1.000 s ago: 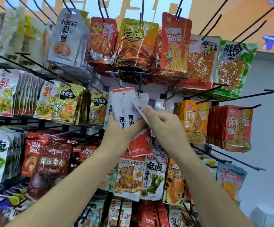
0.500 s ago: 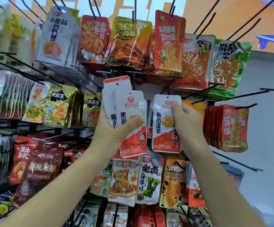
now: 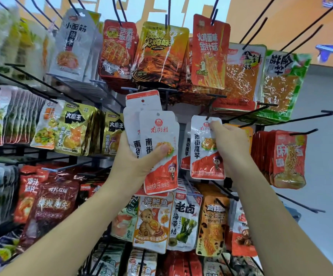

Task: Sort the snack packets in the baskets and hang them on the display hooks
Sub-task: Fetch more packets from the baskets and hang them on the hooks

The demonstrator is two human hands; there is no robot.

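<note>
My left hand (image 3: 135,162) grips a fanned stack of white-and-red snack packets (image 3: 157,140), thumb pressed across the front one. My right hand (image 3: 231,148) pinches a single matching packet (image 3: 203,156) by its upper right edge, its top hole right at the tip of a black display hook (image 3: 213,108). Another packet of the same kind (image 3: 185,154) hangs just behind it. I cannot tell whether the held packet's hole is over the hook tip.
The rack is crowded with hanging packets: orange and red ones (image 3: 161,54) above, gold ones (image 3: 76,130) to the left, red ones (image 3: 289,158) to the right, assorted ones (image 3: 183,222) below. Bare black hooks (image 3: 309,116) stick out at the right toward a grey wall.
My right hand pulled one packet off the stack, carried it right and raised its top to the hook tip. My left hand stayed put with the stack.
</note>
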